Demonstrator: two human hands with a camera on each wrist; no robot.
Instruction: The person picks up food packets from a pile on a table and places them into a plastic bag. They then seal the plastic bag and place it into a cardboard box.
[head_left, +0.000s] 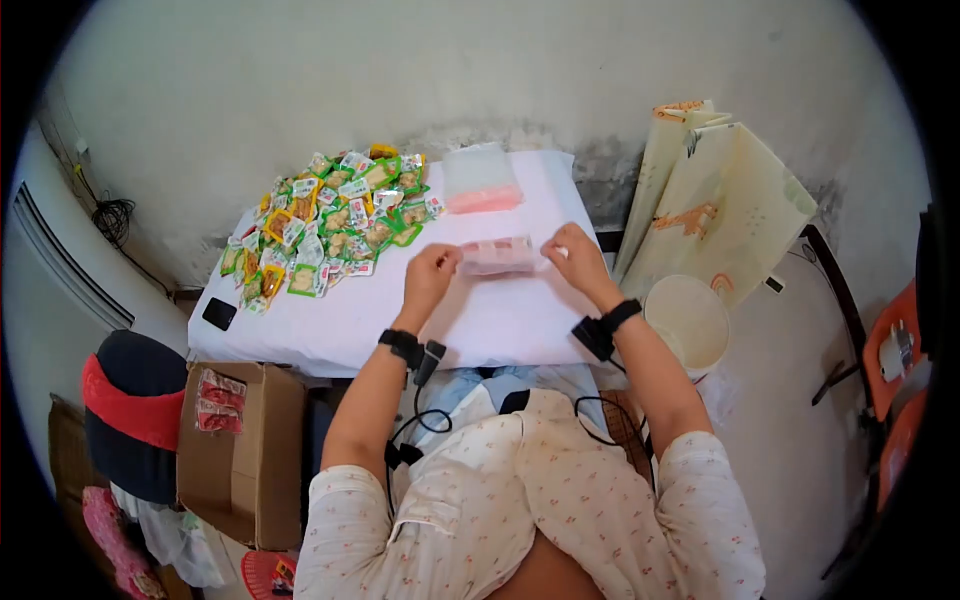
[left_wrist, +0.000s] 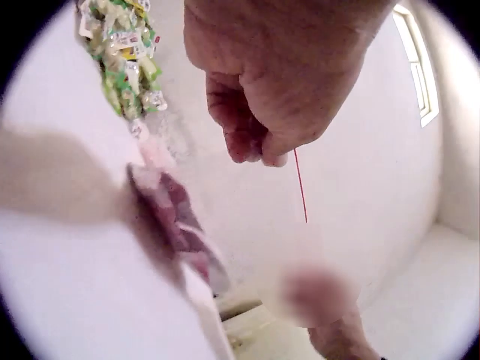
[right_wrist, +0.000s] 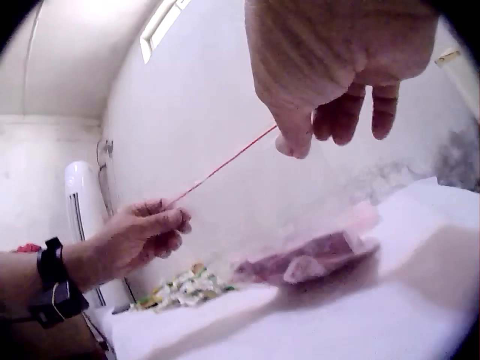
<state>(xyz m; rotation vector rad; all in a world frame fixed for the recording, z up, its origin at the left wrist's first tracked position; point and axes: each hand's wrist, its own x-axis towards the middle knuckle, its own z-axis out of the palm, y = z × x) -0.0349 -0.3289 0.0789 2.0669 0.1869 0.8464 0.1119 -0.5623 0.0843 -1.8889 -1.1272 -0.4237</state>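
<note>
A thin red line (right_wrist: 225,163), like a cord or a bag's edge, runs taut between the two hands in the right wrist view. My left hand (head_left: 430,282) pinches one end, its fingers curled. At the other end my right hand (head_left: 580,265) pinches it between thumb and forefinger, the other fingers looser. Whether clear film hangs from the line cannot be told. Below and between the hands, a clear package with dark pinkish-red contents (right_wrist: 307,259) lies on the white-covered table (head_left: 400,325).
Many small green and yellow food packets (head_left: 340,215) are heaped at the table's left. Clear bags with pink edges (head_left: 482,180) lie at the back, a phone (head_left: 219,314) at the front left. A cardboard box (head_left: 277,450) stands lower left, a white bucket (head_left: 687,325) on the right.
</note>
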